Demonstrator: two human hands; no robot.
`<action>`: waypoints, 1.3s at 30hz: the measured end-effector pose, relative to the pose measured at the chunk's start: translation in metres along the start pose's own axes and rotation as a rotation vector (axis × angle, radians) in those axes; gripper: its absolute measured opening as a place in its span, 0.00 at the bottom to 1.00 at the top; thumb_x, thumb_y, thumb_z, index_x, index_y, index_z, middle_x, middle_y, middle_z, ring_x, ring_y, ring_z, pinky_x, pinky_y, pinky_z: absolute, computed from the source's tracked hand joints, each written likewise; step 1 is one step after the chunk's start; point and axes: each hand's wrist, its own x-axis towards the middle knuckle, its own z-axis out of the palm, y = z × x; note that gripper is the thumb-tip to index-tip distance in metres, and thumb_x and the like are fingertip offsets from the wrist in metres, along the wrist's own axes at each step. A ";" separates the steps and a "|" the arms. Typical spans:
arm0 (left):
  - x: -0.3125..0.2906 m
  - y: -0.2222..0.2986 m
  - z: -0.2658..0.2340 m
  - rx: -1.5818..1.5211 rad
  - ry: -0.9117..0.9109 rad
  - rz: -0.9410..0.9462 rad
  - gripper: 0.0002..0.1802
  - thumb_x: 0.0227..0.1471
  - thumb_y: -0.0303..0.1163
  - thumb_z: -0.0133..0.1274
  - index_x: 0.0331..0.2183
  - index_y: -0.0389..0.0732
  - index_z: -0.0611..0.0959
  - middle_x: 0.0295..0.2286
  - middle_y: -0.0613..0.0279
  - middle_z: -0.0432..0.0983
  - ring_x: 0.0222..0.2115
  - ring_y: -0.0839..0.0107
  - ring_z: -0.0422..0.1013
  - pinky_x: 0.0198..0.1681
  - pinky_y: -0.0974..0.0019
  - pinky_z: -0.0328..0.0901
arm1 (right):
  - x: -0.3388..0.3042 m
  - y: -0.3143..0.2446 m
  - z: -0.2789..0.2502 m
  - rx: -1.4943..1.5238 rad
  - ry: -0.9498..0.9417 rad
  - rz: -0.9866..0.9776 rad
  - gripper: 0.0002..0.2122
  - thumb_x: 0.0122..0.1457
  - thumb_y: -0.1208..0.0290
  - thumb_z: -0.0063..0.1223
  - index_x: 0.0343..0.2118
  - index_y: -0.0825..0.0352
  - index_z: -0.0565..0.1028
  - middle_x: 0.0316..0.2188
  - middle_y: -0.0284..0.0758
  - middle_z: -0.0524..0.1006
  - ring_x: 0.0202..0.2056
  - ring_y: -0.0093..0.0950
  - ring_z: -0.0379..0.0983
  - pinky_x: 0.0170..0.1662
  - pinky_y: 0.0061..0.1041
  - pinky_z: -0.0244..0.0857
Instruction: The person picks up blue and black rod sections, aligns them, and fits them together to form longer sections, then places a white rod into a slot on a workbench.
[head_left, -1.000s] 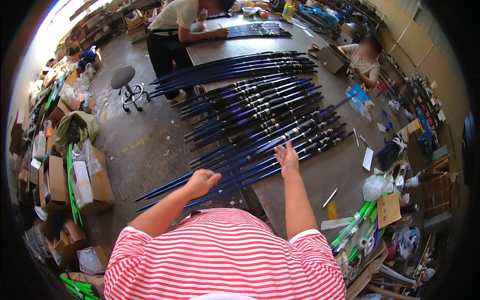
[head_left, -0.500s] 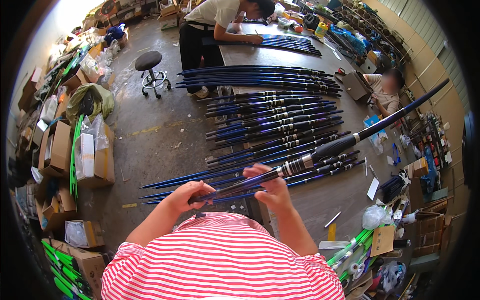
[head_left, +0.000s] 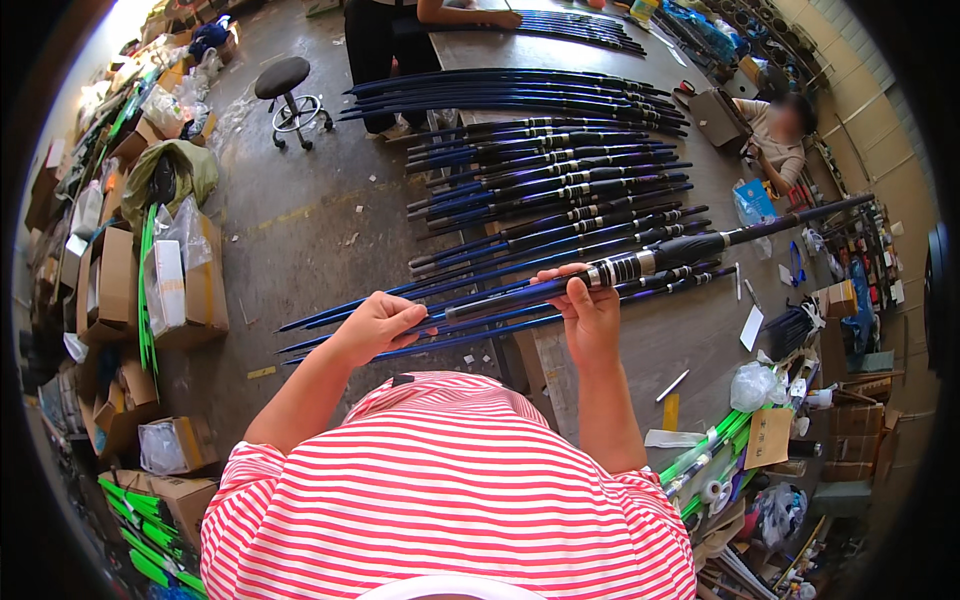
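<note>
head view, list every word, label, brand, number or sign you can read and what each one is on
Brown paper card: a short line of dark characters; I won't copy the wording.
White box at left: faint marks, too small to read.
Rod in the left hand and right hand: no text legible.
White sheet on the table: no text legible.

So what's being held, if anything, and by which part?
One dark rod: left hand at its left end, right hand on the dark section just left of the silver rings.
</note>
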 end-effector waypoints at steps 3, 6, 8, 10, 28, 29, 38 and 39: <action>0.013 -0.005 0.002 0.275 0.008 0.058 0.21 0.53 0.41 0.43 0.21 0.35 0.80 0.08 0.72 0.59 0.09 0.85 0.51 0.12 0.77 0.45 | -0.005 -0.003 -0.005 -0.112 0.056 -0.017 0.09 0.55 0.66 0.49 0.33 0.67 0.72 0.32 0.40 0.76 0.34 0.27 0.74 0.38 0.23 0.70; 0.010 -0.005 0.002 0.335 0.078 0.125 0.19 0.51 0.36 0.44 0.17 0.35 0.79 0.07 0.72 0.59 0.10 0.85 0.54 0.13 0.76 0.47 | 0.000 0.002 -0.008 -0.045 -0.007 0.001 0.08 0.55 0.69 0.49 0.33 0.67 0.73 0.31 0.37 0.76 0.35 0.25 0.73 0.37 0.21 0.69; 0.006 -0.007 0.010 0.337 0.217 0.209 0.14 0.49 0.30 0.47 0.18 0.33 0.79 0.09 0.72 0.64 0.12 0.85 0.57 0.15 0.77 0.50 | 0.002 0.004 -0.008 -0.021 0.018 0.071 0.08 0.56 0.69 0.48 0.34 0.68 0.73 0.31 0.38 0.76 0.34 0.24 0.73 0.37 0.22 0.70; 0.009 -0.029 0.003 0.280 0.253 0.394 0.07 0.46 0.25 0.52 0.21 0.31 0.79 0.13 0.70 0.67 0.14 0.84 0.60 0.16 0.77 0.54 | 0.002 0.008 -0.009 -0.030 0.025 0.078 0.08 0.56 0.69 0.49 0.34 0.68 0.73 0.31 0.38 0.76 0.34 0.24 0.73 0.37 0.22 0.70; 0.009 -0.024 0.001 -0.001 -0.202 0.008 0.18 0.54 0.40 0.45 0.29 0.33 0.78 0.11 0.69 0.65 0.10 0.85 0.55 0.13 0.80 0.47 | -0.019 0.050 0.008 -0.316 -0.392 -0.043 0.16 0.52 0.71 0.53 0.44 0.68 0.67 0.39 0.35 0.71 0.41 0.24 0.68 0.46 0.25 0.62; 0.006 -0.025 -0.003 0.046 -0.148 0.019 0.17 0.53 0.39 0.46 0.28 0.33 0.78 0.11 0.70 0.64 0.10 0.86 0.54 0.13 0.80 0.47 | -0.014 0.046 -0.005 -0.344 -0.358 -0.168 0.18 0.53 0.67 0.51 0.46 0.67 0.65 0.41 0.37 0.70 0.43 0.26 0.67 0.47 0.27 0.61; -0.065 -0.048 -0.077 0.338 0.049 -0.066 0.12 0.47 0.30 0.48 0.23 0.31 0.80 0.11 0.71 0.65 0.11 0.85 0.57 0.14 0.79 0.49 | 0.034 -0.094 -0.220 0.302 0.672 -0.160 0.18 0.60 0.52 0.32 0.31 0.65 0.66 0.31 0.41 0.75 0.32 0.31 0.73 0.38 0.29 0.67; -0.069 -0.048 -0.085 0.360 0.053 -0.071 0.12 0.46 0.30 0.48 0.23 0.31 0.80 0.11 0.71 0.65 0.11 0.85 0.58 0.14 0.78 0.49 | 0.038 -0.115 -0.221 0.425 0.918 -0.271 0.16 0.59 0.56 0.37 0.28 0.67 0.65 0.25 0.37 0.73 0.28 0.31 0.72 0.31 0.28 0.66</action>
